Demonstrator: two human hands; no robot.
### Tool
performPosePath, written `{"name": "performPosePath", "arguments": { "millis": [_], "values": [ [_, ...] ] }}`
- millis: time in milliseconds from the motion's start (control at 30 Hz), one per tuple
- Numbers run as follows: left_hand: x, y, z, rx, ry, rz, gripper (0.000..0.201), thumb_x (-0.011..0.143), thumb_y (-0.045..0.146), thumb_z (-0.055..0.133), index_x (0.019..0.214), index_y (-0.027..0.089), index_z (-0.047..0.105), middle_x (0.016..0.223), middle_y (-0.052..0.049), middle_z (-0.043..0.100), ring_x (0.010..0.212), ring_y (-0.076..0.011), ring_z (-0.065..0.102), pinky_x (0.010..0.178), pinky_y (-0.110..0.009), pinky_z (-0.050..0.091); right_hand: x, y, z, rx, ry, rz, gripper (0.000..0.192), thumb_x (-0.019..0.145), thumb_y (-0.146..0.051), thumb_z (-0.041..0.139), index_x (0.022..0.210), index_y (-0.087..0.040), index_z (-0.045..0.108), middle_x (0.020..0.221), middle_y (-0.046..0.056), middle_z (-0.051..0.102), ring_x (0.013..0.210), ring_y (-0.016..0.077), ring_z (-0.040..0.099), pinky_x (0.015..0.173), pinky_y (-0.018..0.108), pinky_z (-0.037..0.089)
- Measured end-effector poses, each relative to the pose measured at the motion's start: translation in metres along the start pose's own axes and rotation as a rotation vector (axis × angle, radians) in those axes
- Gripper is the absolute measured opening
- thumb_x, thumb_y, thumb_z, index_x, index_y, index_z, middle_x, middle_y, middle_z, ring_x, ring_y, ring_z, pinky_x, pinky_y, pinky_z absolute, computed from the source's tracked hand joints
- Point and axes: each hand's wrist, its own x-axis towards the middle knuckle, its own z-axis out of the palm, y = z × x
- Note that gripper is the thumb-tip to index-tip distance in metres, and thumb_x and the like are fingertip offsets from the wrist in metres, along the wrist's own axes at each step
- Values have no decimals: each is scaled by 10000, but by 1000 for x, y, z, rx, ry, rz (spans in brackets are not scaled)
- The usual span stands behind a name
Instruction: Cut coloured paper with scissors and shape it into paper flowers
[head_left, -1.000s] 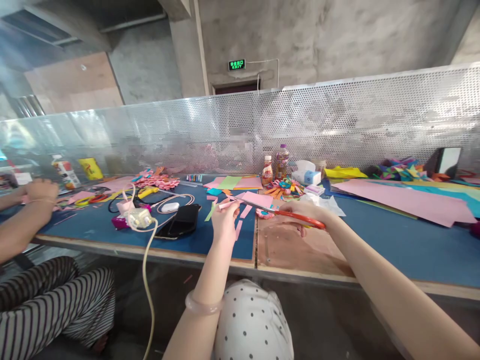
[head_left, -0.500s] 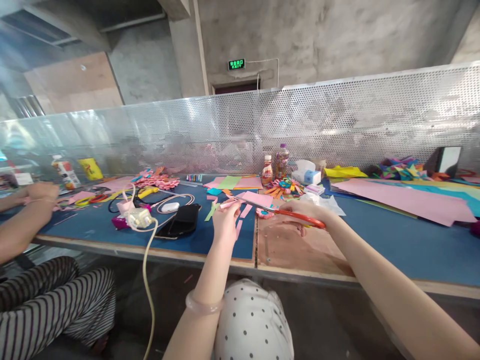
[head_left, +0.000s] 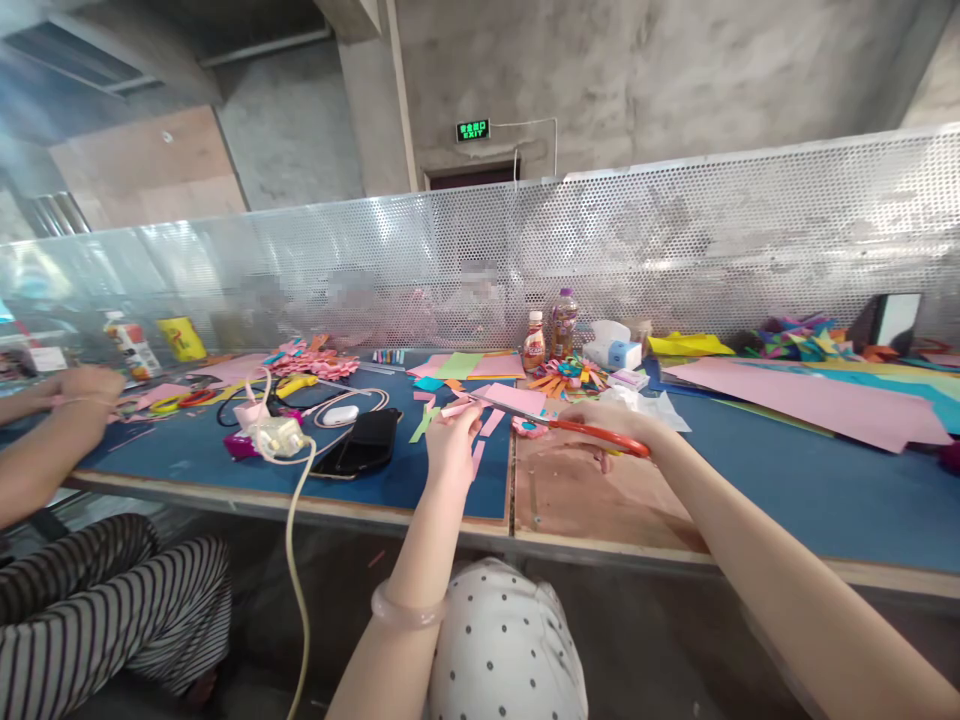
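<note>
My right hand is closed around the orange handles of a pair of scissors, whose blades point left toward my other hand. Pinched in my left hand is a small pink paper strip, right by the blade tips. Below and around the blades lie a pink paper sheet and loose cut strips, pink and green. A pink and blue paper flower rests under the scissors. My fingers partly hide the strip.
A black phone, a power strip and its cable lie to the left. Two bottles and a tissue pack stand behind. Large pink sheets cover the right. A co-worker's hands are far left.
My hands, the scissors and the pink strip stay almost still. At the far left the co-worker's hands have shifted slightly to the right.
</note>
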Motion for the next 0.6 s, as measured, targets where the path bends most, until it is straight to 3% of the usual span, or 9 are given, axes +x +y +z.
{"name": "performPosePath", "arguments": {
  "millis": [300,600],
  "values": [
    [-1,0,0,-9,-3,8,295,507,84,747,772,95,617,637,-25,636,552,-82,574,586,-216,463,-3,-7,-1,-31,20,8,177,707,-214,442,701,-149,606,553,15,601,486,141,568,436,211,411],
    [-2,1,0,0,1,4,295,516,77,741,783,95,617,644,-27,636,574,-90,583,605,-227,466,-1,-2,-1,-56,41,-70,188,703,-214,446,711,-160,625,626,24,626,651,187,606,539,235,437]
  ]
}}
